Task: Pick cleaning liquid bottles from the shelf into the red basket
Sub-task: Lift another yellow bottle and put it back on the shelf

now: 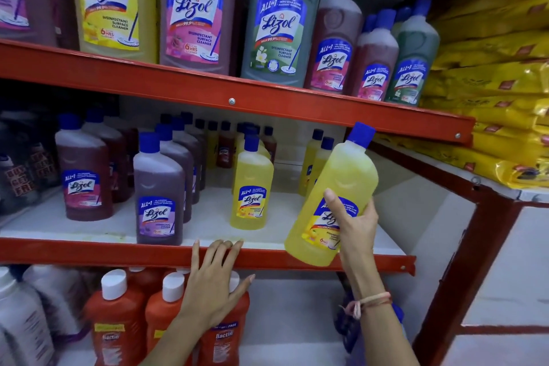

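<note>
Gripped low across its label by the right hand (pixel 353 226): a yellow cleaner bottle (pixel 332 202), blue-capped, full, tilted, clear of the middle shelf (pixel 297 258) at its front edge. Left hand (pixel 215 285) spread open, empty, fingertips on that red shelf lip. Pick apparently done; next, lowering into the red basket, nowhere in view. More yellow bottles (pixel 252 187) standing behind, purple bottles (pixel 159 196) beside.
</note>
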`<state>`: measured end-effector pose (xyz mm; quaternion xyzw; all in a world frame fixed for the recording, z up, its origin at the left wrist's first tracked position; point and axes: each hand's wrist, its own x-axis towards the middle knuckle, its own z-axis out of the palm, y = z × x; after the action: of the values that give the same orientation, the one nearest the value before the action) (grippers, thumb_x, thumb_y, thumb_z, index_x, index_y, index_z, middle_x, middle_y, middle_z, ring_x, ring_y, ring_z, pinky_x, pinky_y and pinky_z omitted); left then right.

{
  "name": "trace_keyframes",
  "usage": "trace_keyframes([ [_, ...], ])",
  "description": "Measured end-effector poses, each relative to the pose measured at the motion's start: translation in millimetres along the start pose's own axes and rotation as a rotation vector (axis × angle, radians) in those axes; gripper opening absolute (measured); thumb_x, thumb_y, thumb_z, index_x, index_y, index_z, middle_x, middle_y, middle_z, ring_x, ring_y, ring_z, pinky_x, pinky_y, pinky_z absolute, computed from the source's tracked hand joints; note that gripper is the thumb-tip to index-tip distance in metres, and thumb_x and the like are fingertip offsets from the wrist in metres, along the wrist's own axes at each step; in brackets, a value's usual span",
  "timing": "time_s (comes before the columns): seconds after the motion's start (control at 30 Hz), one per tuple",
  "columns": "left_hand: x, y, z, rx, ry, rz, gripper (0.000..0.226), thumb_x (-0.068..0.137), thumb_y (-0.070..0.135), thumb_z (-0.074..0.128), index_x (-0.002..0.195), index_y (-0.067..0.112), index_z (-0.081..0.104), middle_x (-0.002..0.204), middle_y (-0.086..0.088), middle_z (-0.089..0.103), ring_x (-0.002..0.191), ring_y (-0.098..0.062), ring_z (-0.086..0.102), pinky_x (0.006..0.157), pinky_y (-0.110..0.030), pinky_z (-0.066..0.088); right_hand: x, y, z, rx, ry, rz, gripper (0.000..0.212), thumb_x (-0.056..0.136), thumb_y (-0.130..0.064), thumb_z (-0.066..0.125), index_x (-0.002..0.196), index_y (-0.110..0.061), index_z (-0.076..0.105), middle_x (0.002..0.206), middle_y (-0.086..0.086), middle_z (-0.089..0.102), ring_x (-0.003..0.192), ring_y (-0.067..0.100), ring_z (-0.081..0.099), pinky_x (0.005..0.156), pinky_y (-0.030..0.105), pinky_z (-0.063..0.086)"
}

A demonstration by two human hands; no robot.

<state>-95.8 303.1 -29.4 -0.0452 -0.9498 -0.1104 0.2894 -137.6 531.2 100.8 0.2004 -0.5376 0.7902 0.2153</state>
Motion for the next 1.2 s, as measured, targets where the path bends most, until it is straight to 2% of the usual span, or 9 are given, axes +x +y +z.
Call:
trace_keyframes([
  [0.1,2,-2,0,-0.011,-0.002,0.009,0.073,0.085,0.068,0.022,0.142,0.024,0.035,0.132,0.001,0.053,0.131,-0.020,0.041,0.116,-0.049,0.000,5,7,-4,0.234,-0.192,0.220,0.083,0.040,-0.057,0.091,0.105,-0.012,0.067,0.079,0.006,0.078,0.065,0.021,0.074,0.055,0.032,0.061],
  [0.23,2,-2,0,-0.020,0.006,0.019,0.071,0.085,0.067,0.026,0.140,0.024,0.039,0.127,0.002,0.055,0.128,-0.019,0.044,0.115,-0.049,0.001,8,10,-5,0.431,-0.517,0.316,0.052,0.062,-0.061,0.079,0.096,-0.021,0.074,0.079,-0.004,0.076,0.067,0.010,0.073,0.061,0.026,0.061],
  [0.33,2,-2,0,-0.022,0.015,0.022,0.070,0.085,0.068,0.024,0.137,0.024,0.043,0.123,0.003,0.057,0.125,-0.018,0.047,0.115,-0.048,0.003,16,10,-10,0.446,-0.592,0.350,0.049,0.072,-0.059,0.072,0.104,-0.022,0.070,0.088,-0.008,0.074,0.076,0.008,0.072,0.067,0.024,0.061],
  [0.47,3,0,1,-0.034,0.025,0.021,0.070,0.086,0.068,0.023,0.135,0.024,0.046,0.119,0.003,0.059,0.122,-0.019,0.050,0.115,-0.049,0.003,28,19,-28,0.375,-0.567,0.323,0.052,0.066,-0.056,0.079,0.105,-0.022,0.072,0.090,-0.007,0.076,0.078,0.012,0.073,0.069,0.027,0.061],
  [0.67,5,2,3,-0.030,0.013,-0.002,0.075,0.085,0.070,0.017,0.135,0.023,0.047,0.121,0.003,0.058,0.124,-0.019,0.048,0.115,-0.050,0.005,59,19,-58,0.110,-0.427,0.272,0.092,0.037,-0.051,0.095,0.112,-0.008,0.061,0.092,0.007,0.078,0.079,0.023,0.075,0.073,0.039,0.063],
  [0.8,5,2,4,-0.014,0.008,-0.011,0.070,0.086,0.069,0.023,0.135,0.025,0.046,0.121,0.004,0.059,0.122,-0.017,0.048,0.115,-0.050,0.006,78,23,-76,-0.062,-0.294,0.267,0.082,0.052,-0.036,0.092,0.118,0.000,0.060,0.093,0.009,0.077,0.078,0.023,0.075,0.067,0.037,0.063],
  [0.9,7,2,6,-0.005,0.012,-0.021,0.065,0.086,0.067,0.029,0.136,0.027,0.044,0.122,0.006,0.057,0.124,-0.016,0.046,0.116,-0.050,0.006,91,31,-86,-0.119,-0.238,0.250,0.053,0.056,-0.029,0.088,0.105,-0.017,0.068,0.093,0.005,0.079,0.080,0.022,0.076,0.070,0.037,0.060],
  [1.07,7,1,7,0.002,0.023,-0.025,0.062,0.087,0.064,0.034,0.136,0.028,0.043,0.121,0.006,0.056,0.123,-0.014,0.047,0.116,-0.050,0.008,94,50,-98,-0.190,-0.208,0.283,0.072,0.051,-0.032,0.090,0.115,-0.015,0.063,0.109,0.015,0.075,0.092,0.031,0.074,0.079,0.041,0.059],
  [1.2,7,1,9,-0.007,0.027,-0.028,0.060,0.087,0.062,0.035,0.136,0.029,0.042,0.123,0.007,0.055,0.124,-0.014,0.045,0.117,-0.051,0.008,91,59,-102,-0.202,-0.193,0.294,0.076,0.043,-0.041,0.095,0.110,-0.020,0.064,0.102,0.009,0.078,0.088,0.028,0.075,0.070,0.035,0.064],
])
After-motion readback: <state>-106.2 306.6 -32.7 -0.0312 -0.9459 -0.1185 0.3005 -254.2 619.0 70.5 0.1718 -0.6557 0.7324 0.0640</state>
